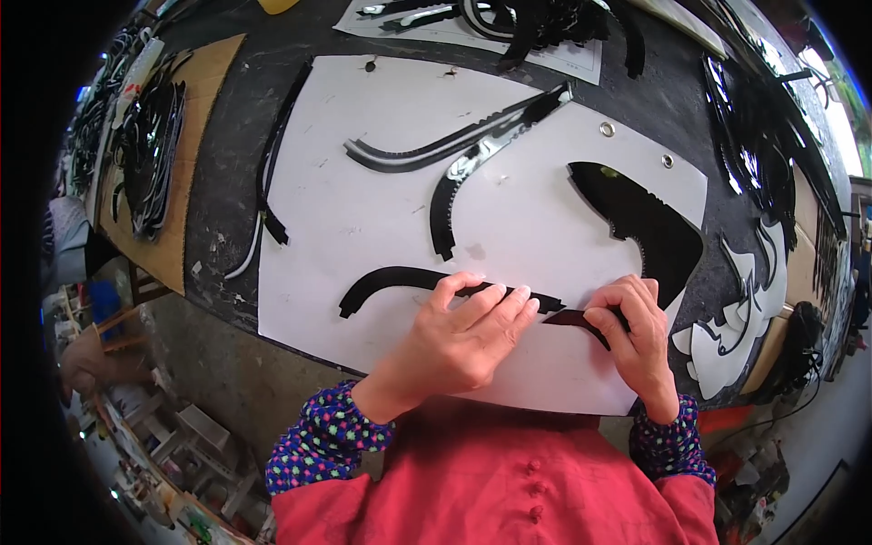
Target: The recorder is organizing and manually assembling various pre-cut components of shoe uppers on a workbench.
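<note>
On the white board [363,209], a black curved strip [391,277] lies near the front edge. My left hand [472,331] rests over its middle, fingers stretched out and pressing it down. At the strip's right end, my right hand [631,331] is closed on a dark curved piece [577,319] with a brownish face; part of that piece is hidden under the fingers. A wide black piece with a notched inner edge [654,222] lies just beyond my right hand. Farther up are a black strip with a pale stripe [413,156] and a glossy curved black strip [445,200].
Narrow black strips [282,163] lie along the board's left edge. Bundles of black strips [154,145] rest on cardboard [202,154] at left; others [740,136] lie far right. White curved pieces [727,341] are stacked at right. A second white sheet [581,59] holds more black pieces.
</note>
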`<state>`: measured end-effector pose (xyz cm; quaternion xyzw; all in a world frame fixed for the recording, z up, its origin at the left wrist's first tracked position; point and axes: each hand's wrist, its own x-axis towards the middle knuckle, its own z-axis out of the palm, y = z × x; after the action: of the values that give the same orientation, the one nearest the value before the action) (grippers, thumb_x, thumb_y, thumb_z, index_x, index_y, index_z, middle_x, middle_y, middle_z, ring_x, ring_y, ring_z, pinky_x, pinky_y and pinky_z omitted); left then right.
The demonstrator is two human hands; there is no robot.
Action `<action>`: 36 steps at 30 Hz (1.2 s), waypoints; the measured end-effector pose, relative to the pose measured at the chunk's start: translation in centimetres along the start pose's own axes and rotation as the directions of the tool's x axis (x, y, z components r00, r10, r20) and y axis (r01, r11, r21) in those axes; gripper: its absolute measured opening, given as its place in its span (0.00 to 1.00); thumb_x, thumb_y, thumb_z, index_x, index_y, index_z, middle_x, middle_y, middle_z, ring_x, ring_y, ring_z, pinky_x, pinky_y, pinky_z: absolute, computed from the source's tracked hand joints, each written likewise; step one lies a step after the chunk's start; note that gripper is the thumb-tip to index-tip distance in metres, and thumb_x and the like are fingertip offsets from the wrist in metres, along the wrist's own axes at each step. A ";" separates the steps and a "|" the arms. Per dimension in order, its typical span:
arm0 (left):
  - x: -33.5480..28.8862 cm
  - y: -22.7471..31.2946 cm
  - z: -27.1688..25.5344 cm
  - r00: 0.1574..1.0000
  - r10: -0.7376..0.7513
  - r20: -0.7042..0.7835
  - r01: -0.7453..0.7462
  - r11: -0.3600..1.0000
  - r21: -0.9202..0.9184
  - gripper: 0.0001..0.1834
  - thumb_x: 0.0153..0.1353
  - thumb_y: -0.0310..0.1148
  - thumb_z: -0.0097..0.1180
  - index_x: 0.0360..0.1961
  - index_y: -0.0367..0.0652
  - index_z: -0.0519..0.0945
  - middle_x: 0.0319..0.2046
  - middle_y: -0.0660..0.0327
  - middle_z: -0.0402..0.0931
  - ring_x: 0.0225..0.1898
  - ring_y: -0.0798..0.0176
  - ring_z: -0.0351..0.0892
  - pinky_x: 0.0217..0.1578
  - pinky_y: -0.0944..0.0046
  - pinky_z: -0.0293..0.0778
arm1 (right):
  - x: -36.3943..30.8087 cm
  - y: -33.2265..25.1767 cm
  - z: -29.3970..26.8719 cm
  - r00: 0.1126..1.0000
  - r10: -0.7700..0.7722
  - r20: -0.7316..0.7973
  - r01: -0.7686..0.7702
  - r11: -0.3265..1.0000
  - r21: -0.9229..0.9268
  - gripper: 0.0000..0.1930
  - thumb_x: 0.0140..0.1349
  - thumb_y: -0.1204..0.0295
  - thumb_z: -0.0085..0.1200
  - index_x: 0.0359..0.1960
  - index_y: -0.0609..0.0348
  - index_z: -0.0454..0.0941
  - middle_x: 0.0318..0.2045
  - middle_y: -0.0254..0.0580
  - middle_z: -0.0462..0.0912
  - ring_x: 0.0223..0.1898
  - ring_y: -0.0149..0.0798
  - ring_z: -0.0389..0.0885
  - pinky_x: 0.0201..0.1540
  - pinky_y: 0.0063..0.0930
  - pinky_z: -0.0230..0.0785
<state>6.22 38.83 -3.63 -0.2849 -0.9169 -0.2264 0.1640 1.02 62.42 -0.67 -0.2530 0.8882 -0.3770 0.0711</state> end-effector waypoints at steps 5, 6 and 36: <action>-0.1 0.2 0.5 0.998 0.025 -0.066 -0.027 0.999 -0.023 0.15 0.55 0.31 0.57 0.44 0.41 0.84 0.45 0.59 0.80 0.45 0.64 0.76 0.48 0.55 0.72 | -0.6 0.8 0.2 0.997 -0.069 -0.045 0.068 0.998 -0.004 0.06 0.50 0.78 0.58 0.27 0.58 0.73 0.25 0.38 0.75 0.30 0.41 0.72 0.40 0.33 0.57; -0.2 0.2 0.9 0.996 0.022 -0.089 -0.026 0.998 -0.049 0.15 0.55 0.30 0.57 0.44 0.40 0.84 0.45 0.58 0.79 0.45 0.64 0.76 0.48 0.55 0.72 | -1.0 1.1 0.5 0.997 -0.047 -0.060 0.046 0.999 -0.003 0.06 0.49 0.78 0.58 0.27 0.59 0.73 0.25 0.39 0.74 0.30 0.42 0.72 0.39 0.34 0.57; -1.1 1.1 2.6 0.960 0.054 -0.275 -0.068 0.997 -0.044 0.14 0.52 0.31 0.56 0.37 0.34 0.85 0.39 0.57 0.80 0.45 0.56 0.75 0.52 0.53 0.66 | -2.2 0.8 2.0 0.989 -0.021 -0.143 0.019 1.000 -0.015 0.06 0.62 0.74 0.51 0.30 0.61 0.69 0.28 0.41 0.71 0.35 0.44 0.65 0.41 0.36 0.58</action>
<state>7.23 40.44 -5.91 -0.2833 -0.8699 -0.2827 0.2882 3.25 62.80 -2.79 -0.2345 0.8910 -0.3889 0.0017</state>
